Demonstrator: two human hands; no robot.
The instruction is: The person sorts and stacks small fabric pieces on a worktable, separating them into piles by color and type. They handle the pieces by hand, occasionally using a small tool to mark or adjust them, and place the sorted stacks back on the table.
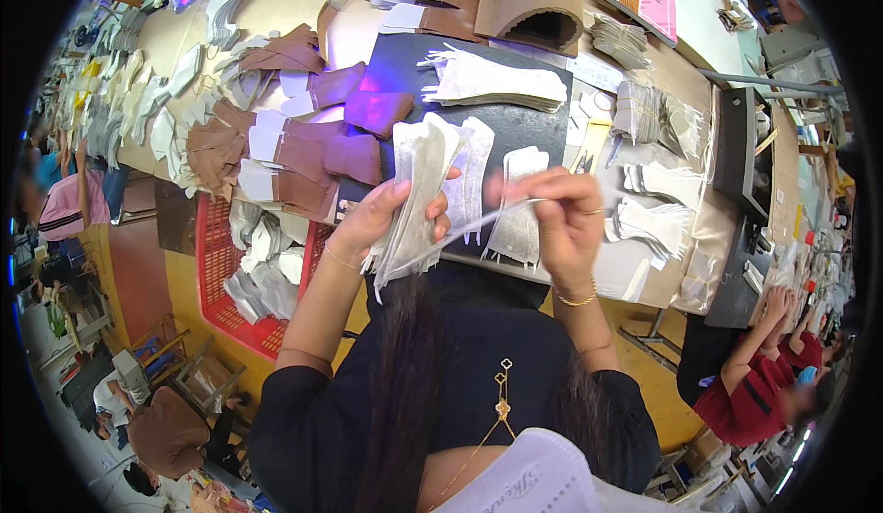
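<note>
My left hand [379,217] grips a thick stack of pale grey cut pieces [412,191], held upright over the edge of a black mat [538,126]. With thumb and fingers, my right hand [563,219] pinches one thin pale piece [478,226] that runs slantwise from the stack toward it. Two similar pale pieces [520,209] lie flat on the mat just behind my hands. A taller stack of the same pieces [492,80] rests farther back on the mat.
Brown and white cut pieces [294,145] pile up on the table at the left. A red plastic crate [216,265] holding grey pieces stands below the table edge. More white stacks [653,209] lie at the right. Other people sit at lower left and lower right.
</note>
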